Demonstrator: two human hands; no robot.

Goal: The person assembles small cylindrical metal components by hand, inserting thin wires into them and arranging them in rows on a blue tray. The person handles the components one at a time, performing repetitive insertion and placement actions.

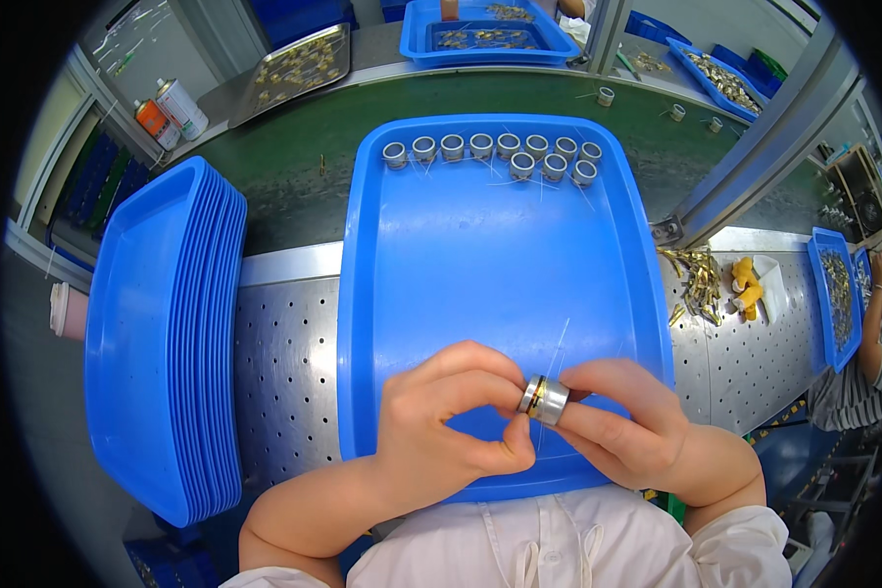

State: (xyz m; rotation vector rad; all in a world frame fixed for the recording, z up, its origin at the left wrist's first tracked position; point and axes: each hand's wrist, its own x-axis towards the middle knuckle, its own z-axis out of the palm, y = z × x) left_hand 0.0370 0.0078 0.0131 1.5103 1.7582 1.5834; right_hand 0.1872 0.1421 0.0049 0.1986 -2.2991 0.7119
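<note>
A short silver metal cylinder (551, 402) is held above the near part of a large blue tray (363, 294). It has a narrow ring at its left end, a dark and brassy band beside that, and thin pale wires sticking out up and down. My left hand (446, 412) pinches the ring end between thumb and forefinger. My right hand (637, 421) grips the wider end, its fingers wrapped behind and under it. Several similar small metal cylinders (480, 147) with wires stand along the tray's far edge, bunched toward the right.
A stack of blue trays (167, 343) stands on the left. Brass pieces (696, 284) and a small yellow figure (746, 289) lie right of a metal post (755, 137). Beyond runs a green belt (294, 186) carrying a few cylinders. Another person (867, 363) sits far right.
</note>
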